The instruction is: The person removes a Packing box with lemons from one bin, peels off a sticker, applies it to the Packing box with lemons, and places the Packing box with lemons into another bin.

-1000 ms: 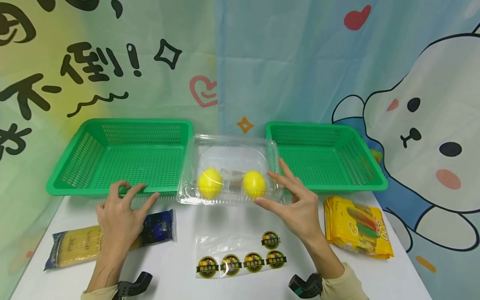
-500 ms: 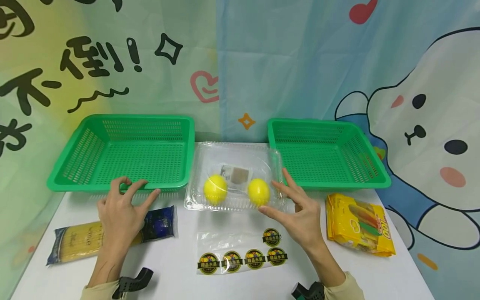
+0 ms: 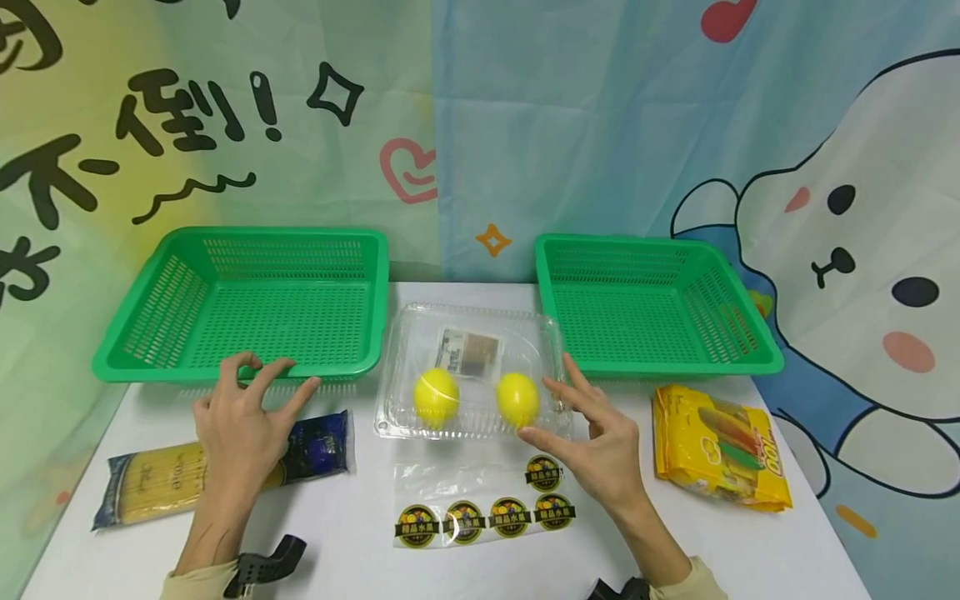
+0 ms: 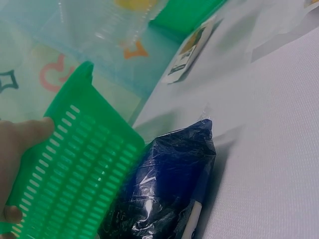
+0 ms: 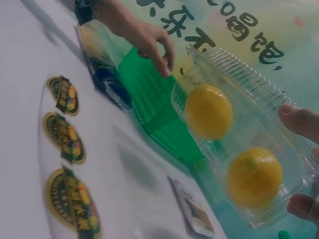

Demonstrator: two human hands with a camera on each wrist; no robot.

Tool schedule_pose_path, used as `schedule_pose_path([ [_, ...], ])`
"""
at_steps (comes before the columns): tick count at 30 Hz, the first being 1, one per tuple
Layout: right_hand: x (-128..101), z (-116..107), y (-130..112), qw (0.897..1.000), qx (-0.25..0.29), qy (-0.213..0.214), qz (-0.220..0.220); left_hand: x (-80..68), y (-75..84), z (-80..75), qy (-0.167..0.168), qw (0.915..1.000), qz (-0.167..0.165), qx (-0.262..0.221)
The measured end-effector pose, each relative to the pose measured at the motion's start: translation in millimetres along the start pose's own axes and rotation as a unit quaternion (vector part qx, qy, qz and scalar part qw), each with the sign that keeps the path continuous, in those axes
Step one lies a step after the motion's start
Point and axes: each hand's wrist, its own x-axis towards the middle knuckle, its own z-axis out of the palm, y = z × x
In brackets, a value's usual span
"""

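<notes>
So the clear clamshell box [image 3: 472, 375] with two yellow lemons [image 3: 437, 397] in it is being steadied at its right end by the right hand [image 3: 600, 442]. The fingertips [image 5: 299, 119] are being pressed against the box wall, with the thumb near the front right corner, and the fingers are fairly straight rather than wrapped round it. The right hand is clearly the nearer one.

The box is sitting on the white worktop [image 3: 360, 525] mid-scene, between the two green baskets, the left basket [image 3: 247, 300] and the right basket [image 3: 652, 304]. It lies to the left of the right hand and slightly farther away. Its long axis is running left to right, roughly parallel to the near edge of the worktop, and the lemons are lined up side by side along that same axis. Whether the lid is fully snapped down can't be told from here.

The left hand [image 3: 240, 425] is being kept well to the left of the box, fingers spread and lightly curled, tips resting against the near rim of the left basket, gripping nothing. A dark-ended noodle packet [image 3: 225, 475] is lying under it.
</notes>
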Motion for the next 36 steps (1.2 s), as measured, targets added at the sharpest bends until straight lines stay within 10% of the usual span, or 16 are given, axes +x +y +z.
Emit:
schedule_pose_path([
  [36, -36.1, 11.9, 26.9, 0.999, 0.035, -0.008, -0.001, 0.8, -0.5, -0.2, -0.002, 1.0, 0.001, -0.002],
])
